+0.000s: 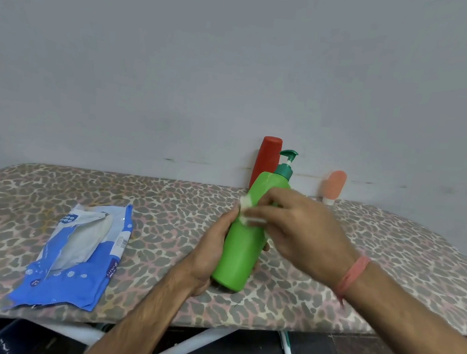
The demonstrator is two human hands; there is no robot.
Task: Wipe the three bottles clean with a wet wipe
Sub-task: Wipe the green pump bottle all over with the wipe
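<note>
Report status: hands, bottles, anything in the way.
Left hand grips green bottle. Right hand presses wipe on it. Red bottle, peach bottle stand behind. Nothing blocking.

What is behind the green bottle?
A red bottle stands against the wall behind the green bottle. Its lower part is covered; whether they touch can't be told.

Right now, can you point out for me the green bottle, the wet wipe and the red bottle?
green bottle [239, 253]: head view, lower body, below the hands.
wet wipe [247, 214]: head view, white fold under the right fingers.
red bottle [266, 160]: head view, upper body, by the wall.
</note>
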